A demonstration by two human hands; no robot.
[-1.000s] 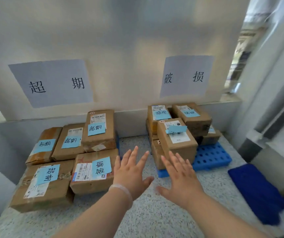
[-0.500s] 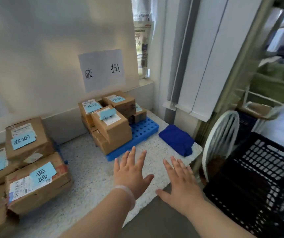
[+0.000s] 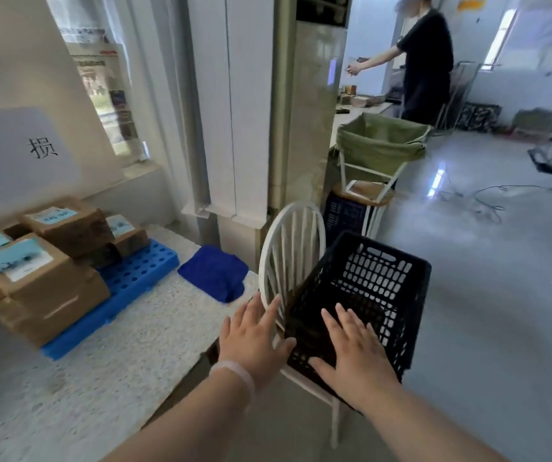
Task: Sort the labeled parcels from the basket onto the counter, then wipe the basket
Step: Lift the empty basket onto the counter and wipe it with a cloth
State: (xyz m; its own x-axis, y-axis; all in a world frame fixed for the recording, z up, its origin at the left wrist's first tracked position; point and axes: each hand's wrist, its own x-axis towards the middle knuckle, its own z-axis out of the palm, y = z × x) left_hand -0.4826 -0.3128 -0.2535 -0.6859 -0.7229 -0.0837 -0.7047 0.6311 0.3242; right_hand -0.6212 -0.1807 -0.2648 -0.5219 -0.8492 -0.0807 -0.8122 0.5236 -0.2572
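A black slotted plastic basket [image 3: 381, 281] stands on a white chair [image 3: 288, 251] to the right of the speckled counter [image 3: 101, 361]; no parcel shows inside it. My right hand [image 3: 351, 358] is spread flat in front of the basket's near wall. My left hand [image 3: 251, 338] hovers open over the counter's corner, fingers straight, holding nothing. Brown cardboard parcels [image 3: 44, 275] with light blue labels are stacked on a blue perforated pallet [image 3: 134, 278] at the left. A folded blue cloth [image 3: 214, 271] lies on the counter beside the chair back.
A paper sign [image 3: 18, 151] hangs on the wall above the stack. Behind the chair stand a stool with a green bag frame [image 3: 381, 148] and a dark crate [image 3: 344, 215]. A person in black [image 3: 424, 58] stands far back. Cables [image 3: 478, 201] lie on the grey floor.
My view has swung right from the counter stacks to the basket on the chair. Both hands stayed spread and open, now reaching over the counter corner and the basket's near side.
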